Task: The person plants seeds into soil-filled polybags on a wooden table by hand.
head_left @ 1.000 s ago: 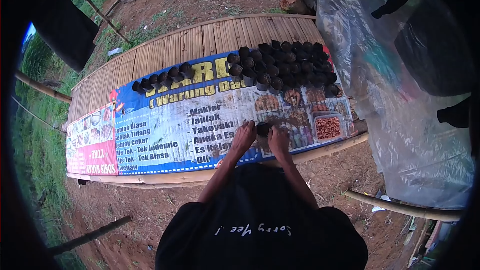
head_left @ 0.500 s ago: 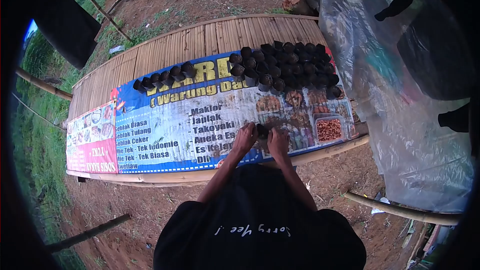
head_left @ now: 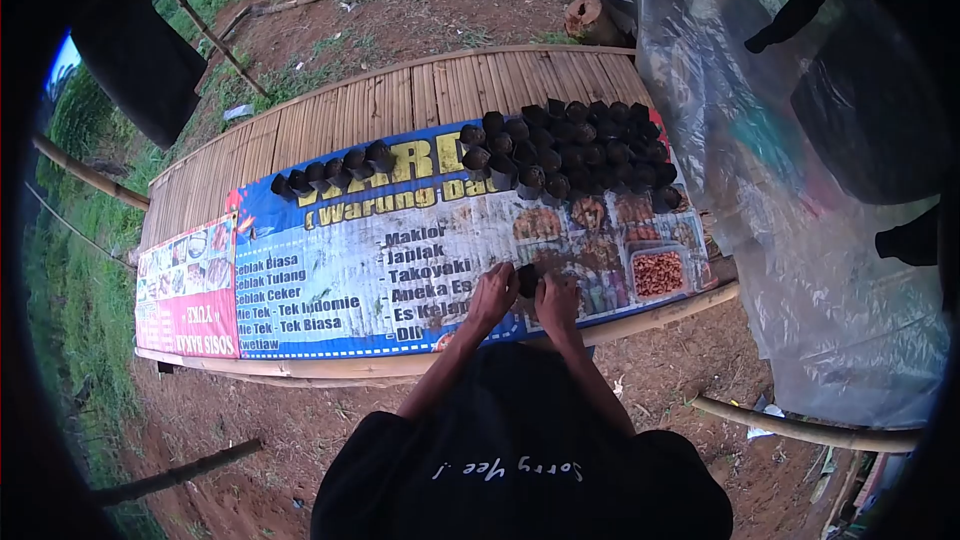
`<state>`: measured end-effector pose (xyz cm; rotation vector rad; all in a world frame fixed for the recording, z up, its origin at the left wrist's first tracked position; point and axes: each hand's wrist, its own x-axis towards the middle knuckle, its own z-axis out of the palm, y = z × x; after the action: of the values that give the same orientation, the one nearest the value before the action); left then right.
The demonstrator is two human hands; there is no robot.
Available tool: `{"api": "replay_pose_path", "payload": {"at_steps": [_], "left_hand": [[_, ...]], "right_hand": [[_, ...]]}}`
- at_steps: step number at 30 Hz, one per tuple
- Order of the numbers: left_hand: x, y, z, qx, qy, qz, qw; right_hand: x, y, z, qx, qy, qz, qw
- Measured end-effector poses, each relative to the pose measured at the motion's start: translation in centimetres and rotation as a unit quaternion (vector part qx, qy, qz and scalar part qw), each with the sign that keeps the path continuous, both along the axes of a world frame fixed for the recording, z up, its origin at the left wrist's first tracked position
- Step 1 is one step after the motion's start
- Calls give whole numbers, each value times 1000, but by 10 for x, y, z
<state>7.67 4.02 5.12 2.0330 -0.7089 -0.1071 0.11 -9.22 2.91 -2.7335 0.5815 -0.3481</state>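
Between my two hands, near the front edge of the table, is a small black plastic planting bag (head_left: 527, 281). My left hand (head_left: 494, 296) grips its left side with bent fingers, while my right hand (head_left: 556, 300) closes on the right side. The fingertips partly hide the bag, and what is inside it is too dark to make out. Farther back stand many similar black planting bags (head_left: 555, 161), packed close together and apparently filled with dark soil. A shorter row of several such bags (head_left: 337, 171) is set off to the left.
A printed food banner (head_left: 345, 230) covers much of the bamboo-slat table (head_left: 370, 100). Clear plastic sheeting (head_left: 720, 140) hangs on the right. Bamboo poles (head_left: 800, 424) stick in at the sides. A cut log (head_left: 590, 17) lies behind the table.
The view has tilted slightly, so the table appears a little lower. Both hands stay around the black planting bag, with only small finger movement.
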Motion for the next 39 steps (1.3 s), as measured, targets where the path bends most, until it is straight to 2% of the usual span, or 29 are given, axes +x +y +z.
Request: {"api": "replay_pose_path", "payload": {"at_steps": [2, 6, 9, 11, 13, 14, 15, 18, 21, 22, 24, 25, 28, 30, 32, 36, 39], "left_hand": [[-1, -1, 5, 2, 17, 10, 1000], [9, -4, -3, 18, -14, 6, 1000], [11, -4, 3, 25, -26, -22, 999], [12, -4, -12, 30, -43, -24, 998], [21, -8, -9, 48, -70, -26, 996], [16, -6, -4, 63, -79, -26, 995], [12, -6, -3, 86, -58, -3, 995], [-6, -3, 9, 123, -37, 79, 989], [-19, -4, 17, 193, 38, 89, 976], [-20, -4, 17, 189, 33, 90, 977], [-19, -4, 16, 228, 96, 69, 967], [-18, -5, 12, 224, 89, 69, 968], [-19, -4, 2, 177, 99, 62, 977], [-18, -4, -6, 164, 83, 54, 981], [-15, -5, -7, 161, 84, 51, 982], [-2, -4, 8, 129, 88, 27, 987], [7, 2, 25, 100, 101, 10, 990]], "right_hand": [[-6, 1, 6, 9, -35, 0, 999], [-3, 0, -8, 14, 4, -6, 1000], [-8, 3, -4, 11, -63, -10, 998], [-8, 3, -14, 25, 24, -28, 999], [-12, 3, -5, 19, 4, -19, 1000], [-14, 0, 8, 56, 41, -19, 997], [-15, -2, 19, 95, 81, -19, 992], [-16, -16, 17, 117, 73, -21, 990], [-15, -25, 12, 131, -12, 33, 991], [-12, -25, 11, 127, -18, 33, 991], [-2, -24, 11, 49, 12, 5, 999], [-2, -21, 18, -6, 16, 5, 1000], [2, -26, 16, 15, 15, 59, 998], [5, -24, 11, 2, -5, 49, 999], [8, -24, 2, 14, 40, 46, 998], [13, -22, 14, 17, 62, 44, 997], [7, -16, 30, 2, 17, 30, 999]]}}
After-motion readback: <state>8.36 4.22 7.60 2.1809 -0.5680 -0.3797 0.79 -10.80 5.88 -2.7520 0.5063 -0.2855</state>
